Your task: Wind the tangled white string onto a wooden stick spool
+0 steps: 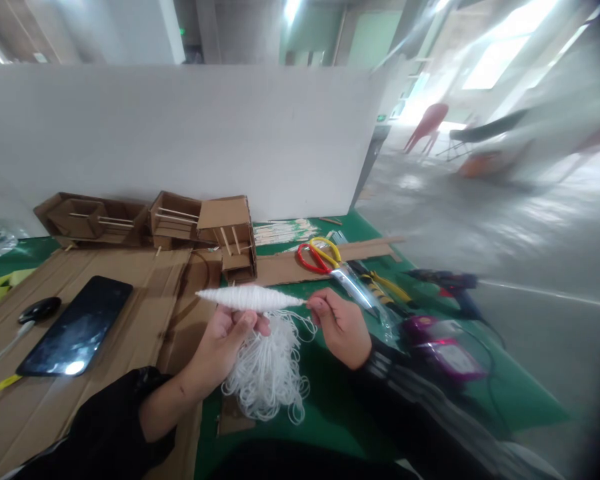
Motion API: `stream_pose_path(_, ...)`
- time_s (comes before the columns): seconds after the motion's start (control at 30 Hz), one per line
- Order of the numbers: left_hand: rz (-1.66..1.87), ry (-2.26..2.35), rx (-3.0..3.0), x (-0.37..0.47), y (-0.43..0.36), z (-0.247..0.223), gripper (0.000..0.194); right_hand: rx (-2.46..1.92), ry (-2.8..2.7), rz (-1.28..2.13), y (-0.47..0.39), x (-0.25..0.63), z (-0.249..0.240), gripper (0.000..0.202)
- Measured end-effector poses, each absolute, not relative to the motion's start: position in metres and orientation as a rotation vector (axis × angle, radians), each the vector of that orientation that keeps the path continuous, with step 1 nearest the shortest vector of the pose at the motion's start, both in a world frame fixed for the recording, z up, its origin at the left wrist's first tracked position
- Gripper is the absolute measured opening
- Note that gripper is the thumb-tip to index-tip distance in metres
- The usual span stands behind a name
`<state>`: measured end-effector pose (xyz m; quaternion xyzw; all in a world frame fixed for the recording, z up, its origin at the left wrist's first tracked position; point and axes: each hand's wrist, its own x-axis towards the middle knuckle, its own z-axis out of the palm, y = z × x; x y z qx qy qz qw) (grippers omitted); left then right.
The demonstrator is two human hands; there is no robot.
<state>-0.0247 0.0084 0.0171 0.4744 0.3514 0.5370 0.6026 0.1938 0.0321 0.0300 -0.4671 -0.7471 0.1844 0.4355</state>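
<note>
- Sleeves (100, 420), dark and loose nearest us, could snag the string (270, 367) if our forearms sweep inward.
- Our left hand (230, 333) is part-curled under the white bobbin (250, 297), thumb in front; so light a hold could let it roll or tip.
- Our right hand (343, 330) is closed in a pinch at the bobbin's right tip; we can't tell whether it grips string too. Pulling hard there could slide windings off the taper.
- We have the bobbin level above the counter (325, 400), over the heaped string, whose crossing loops could knot if tugged.
- Scissors (320, 257) lie beyond; trailing loops could catch their handles.
</note>
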Motion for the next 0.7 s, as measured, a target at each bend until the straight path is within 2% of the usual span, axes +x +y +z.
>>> stream_pose_path(0.2, 1.225, 0.834, 1.065, -0.0249, 0.0081, 0.0173, 0.022, -1.167, -1.873, 0.513, 0.0303, 0.1936, 0.0312, 0.041)
stream_pose_path(0.43, 1.251, 0.86, 1.074, -0.0249, 0.0077, 0.0187, 0.02, -1.121, -1.876, 0.581, 0.0306, 0.1934, 0.03, 0.018)
stream_pose_path(0.6, 1.239, 0.851, 1.085, -0.0258, 0.0083, 0.0181, 0.018, -1.093, -1.913, 0.445, 0.03, 0.1941, 0.0303, 0.02)
stream_pose_path(0.7, 1.24, 0.834, 1.084, -0.026, 0.0085, 0.018, 0.019, -1.088, -1.917, 0.432, 0.0292, 0.1941, 0.0319, 0.029)
